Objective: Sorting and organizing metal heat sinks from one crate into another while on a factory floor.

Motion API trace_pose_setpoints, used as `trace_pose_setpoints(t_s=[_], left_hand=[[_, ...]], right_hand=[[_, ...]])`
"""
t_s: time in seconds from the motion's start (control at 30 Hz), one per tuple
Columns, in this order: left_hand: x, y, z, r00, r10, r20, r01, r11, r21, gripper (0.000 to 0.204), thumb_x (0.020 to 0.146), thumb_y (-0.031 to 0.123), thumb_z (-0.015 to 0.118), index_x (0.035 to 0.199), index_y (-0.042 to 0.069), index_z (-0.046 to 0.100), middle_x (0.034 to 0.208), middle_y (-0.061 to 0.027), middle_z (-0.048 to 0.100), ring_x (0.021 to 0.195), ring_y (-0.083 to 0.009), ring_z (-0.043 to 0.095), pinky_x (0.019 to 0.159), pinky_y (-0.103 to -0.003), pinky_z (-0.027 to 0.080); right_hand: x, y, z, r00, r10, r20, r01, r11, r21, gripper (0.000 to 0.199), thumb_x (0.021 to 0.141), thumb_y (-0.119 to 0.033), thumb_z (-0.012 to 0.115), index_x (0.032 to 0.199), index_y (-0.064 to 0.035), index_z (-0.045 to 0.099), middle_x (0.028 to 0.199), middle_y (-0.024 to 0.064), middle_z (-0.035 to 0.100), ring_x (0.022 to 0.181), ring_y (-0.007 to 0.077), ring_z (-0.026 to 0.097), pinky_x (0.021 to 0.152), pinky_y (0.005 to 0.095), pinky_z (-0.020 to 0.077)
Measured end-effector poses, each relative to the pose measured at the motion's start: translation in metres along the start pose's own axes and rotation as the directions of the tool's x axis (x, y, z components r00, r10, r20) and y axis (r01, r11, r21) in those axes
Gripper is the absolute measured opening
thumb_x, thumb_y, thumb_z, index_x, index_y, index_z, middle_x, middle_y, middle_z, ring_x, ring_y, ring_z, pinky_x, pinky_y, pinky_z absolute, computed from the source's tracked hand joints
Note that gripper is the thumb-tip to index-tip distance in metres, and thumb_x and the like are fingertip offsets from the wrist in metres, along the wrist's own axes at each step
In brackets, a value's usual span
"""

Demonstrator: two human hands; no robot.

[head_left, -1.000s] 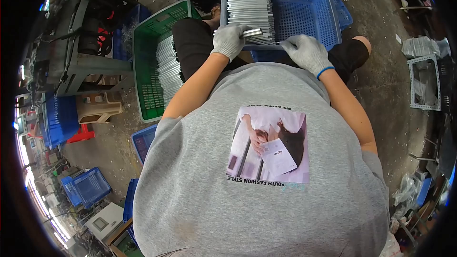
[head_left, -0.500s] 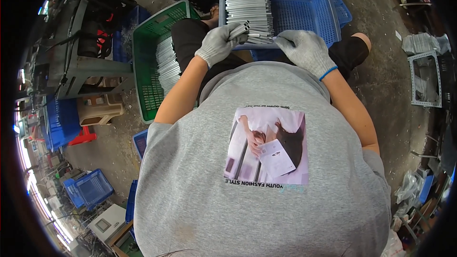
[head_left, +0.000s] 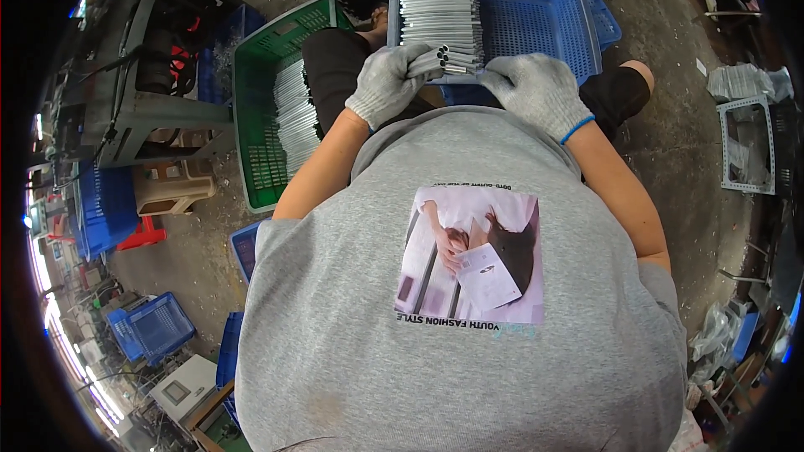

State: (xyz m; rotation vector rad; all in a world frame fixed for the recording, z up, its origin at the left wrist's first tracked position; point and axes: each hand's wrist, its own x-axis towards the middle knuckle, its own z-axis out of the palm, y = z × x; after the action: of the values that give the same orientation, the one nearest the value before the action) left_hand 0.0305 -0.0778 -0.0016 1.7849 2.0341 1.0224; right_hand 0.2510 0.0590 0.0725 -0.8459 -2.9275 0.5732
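My left hand [head_left: 389, 84], in a light grey knit glove, is closed around several silvery metal tubes [head_left: 439, 59], whose hollow ends point to the right. My right hand [head_left: 540, 94], in a matching glove with a blue cuff edge, has its thumb and fingers pinched together just right of the tube ends. Whatever those fingertips hold is too small to make out. Both hands are over the near edge of a blue plastic basket [head_left: 548, 12]. A neat stack of similar metal tubes [head_left: 437, 4] fills the basket's left part.
Left of my legs stands a green plastic basket [head_left: 249, 121] with more metal tubes [head_left: 296, 113] in it. A grey metal bench [head_left: 159, 117] and a beige stool [head_left: 180, 187] are farther left. On the right, a perforated metal frame [head_left: 748, 146] stands near clear plastic bags [head_left: 720, 331].
My left hand has shifted slightly right, and its tubes have tilted so their open ends face right. My right hand stays almost in place, still pinched.
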Motion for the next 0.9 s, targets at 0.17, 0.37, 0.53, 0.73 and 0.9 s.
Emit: trace_pose_setpoints(t_s=[0.17, 0.37, 0.53, 0.73, 0.9], left_hand=[[0.003, 0.028, -0.009, 0.974, 0.191, -0.126, -0.152, 0.952, 0.267, 0.023, 0.079, 0.012, 0.076, 0.102, 0.011, 0.075, 0.088, -0.0036, 0.076, 0.071, -0.0254, 0.068, 0.071, -0.035, 0.054], [0.001, 0.024, -0.009, 0.972, 0.195, -0.131, -0.169, 0.967, 0.189, 0.026, 0.08, 0.014, 0.077, 0.105, 0.008, 0.075, 0.084, -0.0069, 0.074, 0.069, -0.0267, 0.063, 0.07, -0.035, 0.052], [-0.003, 0.015, -0.001, 0.962, 0.212, -0.173, -0.173, 0.961, 0.217, 0.026, 0.08, 0.014, 0.078, 0.106, 0.009, 0.076, 0.085, -0.0068, 0.074, 0.071, -0.0255, 0.063, 0.069, -0.034, 0.051], [0.0, 0.018, -0.01, 0.98, 0.171, -0.104, -0.152, 0.973, 0.172, 0.027, 0.08, 0.015, 0.078, 0.107, 0.01, 0.076, 0.087, -0.0072, 0.074, 0.07, -0.0258, 0.062, 0.069, -0.034, 0.052], [0.001, 0.018, -0.007, 0.976, 0.165, -0.143, -0.141, 0.976, 0.168, 0.026, 0.081, 0.016, 0.077, 0.106, 0.01, 0.076, 0.084, -0.007, 0.074, 0.069, -0.0259, 0.062, 0.069, -0.034, 0.052]], right_hand=[[-0.001, -0.007, -0.013, 1.0, 0.018, -0.011, -0.017, 0.998, 0.062, 0.03, 0.096, -0.037, 0.062, 0.096, -0.0134, 0.08, 0.078, 0.0071, 0.076, 0.064, 0.0268, 0.068, 0.061, 0.0371, 0.0521], [0.003, 0.002, -0.003, 1.0, 0.024, -0.008, -0.023, 0.998, 0.063, 0.03, 0.096, -0.037, 0.062, 0.097, -0.0137, 0.08, 0.08, 0.0064, 0.077, 0.065, 0.0268, 0.069, 0.062, 0.0366, 0.0527], [0.003, -0.002, -0.008, 0.998, -0.013, 0.069, 0.009, 0.998, 0.055, 0.03, 0.096, -0.037, 0.062, 0.099, -0.0137, 0.081, 0.08, 0.0061, 0.077, 0.065, 0.0262, 0.069, 0.063, 0.0358, 0.0531], [0.007, 0.001, -0.008, 1.0, 0.004, 0.016, -0.004, 0.999, 0.05, 0.031, 0.095, -0.036, 0.063, 0.101, -0.0118, 0.081, 0.081, 0.0064, 0.077, 0.065, 0.026, 0.069, 0.063, 0.0353, 0.0535], [0.006, 0.002, -0.005, 0.996, 0.008, 0.092, -0.019, 0.993, 0.112, 0.033, 0.096, -0.037, 0.062, 0.104, -0.0114, 0.081, 0.084, 0.0073, 0.078, 0.068, 0.0253, 0.07, 0.065, 0.0356, 0.0545]])
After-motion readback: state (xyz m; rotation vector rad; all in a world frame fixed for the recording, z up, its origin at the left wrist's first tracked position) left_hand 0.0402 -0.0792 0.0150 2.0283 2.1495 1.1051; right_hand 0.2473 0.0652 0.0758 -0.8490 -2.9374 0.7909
